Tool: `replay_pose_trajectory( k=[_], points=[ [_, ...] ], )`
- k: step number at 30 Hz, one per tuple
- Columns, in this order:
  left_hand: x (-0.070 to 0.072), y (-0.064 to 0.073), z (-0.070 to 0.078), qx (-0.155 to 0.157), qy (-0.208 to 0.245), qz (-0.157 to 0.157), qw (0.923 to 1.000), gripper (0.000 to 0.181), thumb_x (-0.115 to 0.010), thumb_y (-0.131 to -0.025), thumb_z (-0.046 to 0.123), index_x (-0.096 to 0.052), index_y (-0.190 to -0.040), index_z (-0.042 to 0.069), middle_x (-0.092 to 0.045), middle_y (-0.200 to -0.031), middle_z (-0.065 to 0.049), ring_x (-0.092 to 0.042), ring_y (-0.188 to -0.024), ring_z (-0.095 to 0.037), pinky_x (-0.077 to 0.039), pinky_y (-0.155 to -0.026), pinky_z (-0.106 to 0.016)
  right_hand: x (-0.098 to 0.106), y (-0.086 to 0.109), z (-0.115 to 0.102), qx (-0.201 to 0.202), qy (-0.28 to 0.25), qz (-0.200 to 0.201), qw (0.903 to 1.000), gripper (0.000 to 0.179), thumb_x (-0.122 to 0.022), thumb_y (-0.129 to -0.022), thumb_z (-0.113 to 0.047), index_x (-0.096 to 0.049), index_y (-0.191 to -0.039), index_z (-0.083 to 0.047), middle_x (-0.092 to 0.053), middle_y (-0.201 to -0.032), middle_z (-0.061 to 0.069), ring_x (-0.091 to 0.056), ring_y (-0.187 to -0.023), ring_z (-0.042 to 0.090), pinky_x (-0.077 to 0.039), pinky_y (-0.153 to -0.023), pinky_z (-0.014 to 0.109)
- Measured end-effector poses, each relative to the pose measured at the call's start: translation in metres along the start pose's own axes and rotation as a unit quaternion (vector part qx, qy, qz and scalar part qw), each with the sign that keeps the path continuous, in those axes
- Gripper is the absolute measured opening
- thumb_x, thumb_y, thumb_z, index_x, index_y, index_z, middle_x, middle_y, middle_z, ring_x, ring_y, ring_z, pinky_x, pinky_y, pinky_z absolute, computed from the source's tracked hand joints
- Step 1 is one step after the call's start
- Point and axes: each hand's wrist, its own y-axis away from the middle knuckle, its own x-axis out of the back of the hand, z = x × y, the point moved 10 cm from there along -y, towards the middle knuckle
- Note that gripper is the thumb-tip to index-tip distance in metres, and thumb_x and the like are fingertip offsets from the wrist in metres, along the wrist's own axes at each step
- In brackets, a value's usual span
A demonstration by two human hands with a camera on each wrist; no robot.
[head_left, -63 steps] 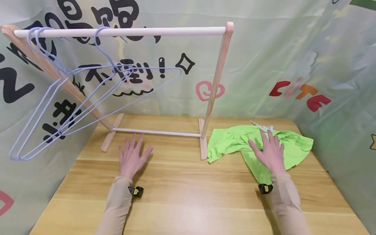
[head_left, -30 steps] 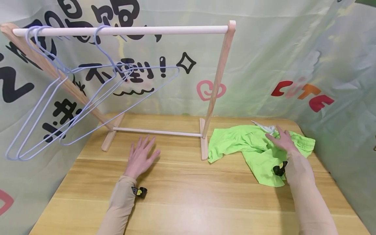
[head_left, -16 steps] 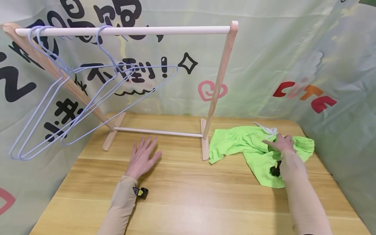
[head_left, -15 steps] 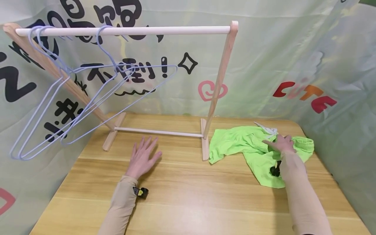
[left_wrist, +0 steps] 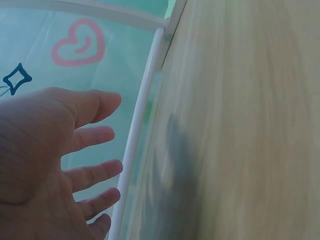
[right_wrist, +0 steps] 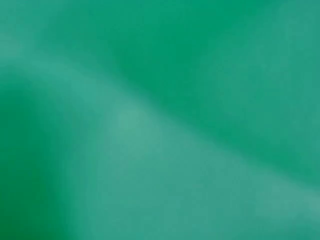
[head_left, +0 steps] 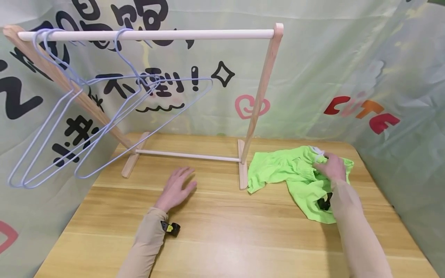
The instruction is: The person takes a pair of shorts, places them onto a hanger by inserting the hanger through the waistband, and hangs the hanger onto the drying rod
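Observation:
Bright green shorts (head_left: pixel 299 173) lie crumpled at the right of the table, with a white drawstring (head_left: pixel 317 150) near their far edge. My right hand (head_left: pixel 333 166) grips the bunched cloth near the waistband, its fingertips hidden in the folds. Blurred green fabric (right_wrist: pixel 165 125) fills the whole right wrist view. Over the table in front of the rack, my left hand (head_left: pixel 176 188) holds nothing, fingers spread and relaxed. The left wrist view shows that hand (left_wrist: pixel 55 150) with fingers apart, beside the rack's white lower bar (left_wrist: pixel 139 115).
A wooden rack with a white top rail (head_left: pixel 194 34) stands at the back left. Several lilac wire hangers (head_left: pixel 139 79) hang from it. Its right post (head_left: pixel 261 92) rises between my left hand and the shorts. A printed cloth backdrop (head_left: pixel 313 77) encloses the wooden table (head_left: pixel 222 231).
My right hand has come down onto the shorts and taken hold, drawing their right end inward and leftward. My left hand has shifted slightly to the right.

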Motion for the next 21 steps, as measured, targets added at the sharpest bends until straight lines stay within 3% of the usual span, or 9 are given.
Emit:
replay_pose_trajectory(
  k=[5,9,14,16,19,21],
  points=[
    [-0.005,0.000,0.002,0.011,0.029,-0.011,0.9995,0.055,-0.060,-0.101,0.029,-0.046,-0.148,0.004,-0.041,-0.157,-0.023,-0.032,-0.146,-0.047,-0.026,-0.118,-0.069,0.027,0.014,-0.020,0.011,-0.056,0.109,0.9924,0.049,-0.067,-0.085,-0.014,-0.059,-0.130,0.002,-0.060,-0.129,0.036,-0.053,-0.116,0.054,-0.036,-0.100,0.071],
    [-0.007,-0.001,0.002,0.022,0.044,-0.016,0.9986,0.056,-0.059,-0.101,0.030,-0.044,-0.149,0.005,-0.039,-0.158,-0.022,-0.030,-0.148,-0.045,-0.025,-0.118,-0.069,0.050,0.028,-0.042,0.043,-0.091,0.207,0.9732,0.041,-0.069,-0.083,-0.009,-0.062,-0.121,0.006,-0.065,-0.120,0.035,-0.057,-0.111,0.053,-0.037,-0.102,0.067],
    [-0.004,-0.004,0.006,0.015,0.059,-0.007,0.9981,0.058,-0.059,-0.101,0.029,-0.042,-0.151,0.005,-0.039,-0.157,-0.023,-0.031,-0.147,-0.046,-0.026,-0.117,-0.070,0.074,0.048,-0.078,0.134,-0.123,0.316,0.9312,0.032,-0.073,-0.076,0.000,-0.064,-0.104,0.011,-0.067,-0.103,0.034,-0.060,-0.090,0.041,-0.044,-0.087,0.048],
    [-0.002,-0.006,0.008,0.010,0.069,-0.002,0.9975,0.058,-0.059,-0.101,0.029,-0.042,-0.151,0.005,-0.039,-0.157,-0.024,-0.031,-0.147,-0.045,-0.026,-0.118,-0.069,0.083,0.056,-0.090,0.163,-0.143,0.348,0.9119,0.030,-0.072,-0.074,0.001,-0.064,-0.101,0.012,-0.067,-0.098,0.033,-0.060,-0.085,0.019,-0.042,-0.085,0.032],
    [0.001,-0.008,0.013,0.001,0.084,0.008,0.9965,0.058,-0.059,-0.101,0.029,-0.042,-0.151,0.005,-0.040,-0.157,-0.024,-0.031,-0.147,-0.045,-0.026,-0.118,-0.070,0.094,0.068,-0.107,0.192,-0.174,0.390,0.8834,0.028,-0.070,-0.073,-0.002,-0.065,-0.097,0.011,-0.068,-0.093,0.031,-0.047,-0.084,-0.011,-0.034,-0.082,0.014],
    [0.004,-0.009,0.015,0.000,0.097,0.013,0.9952,0.057,-0.059,-0.101,0.030,-0.043,-0.151,0.006,-0.040,-0.157,-0.023,-0.030,-0.148,-0.044,-0.025,-0.118,-0.069,0.102,0.076,-0.118,0.209,-0.201,0.414,0.8628,0.027,-0.069,-0.072,-0.003,-0.067,-0.095,0.011,-0.072,-0.088,0.012,-0.043,-0.086,-0.021,-0.032,-0.082,0.008]
  ],
)
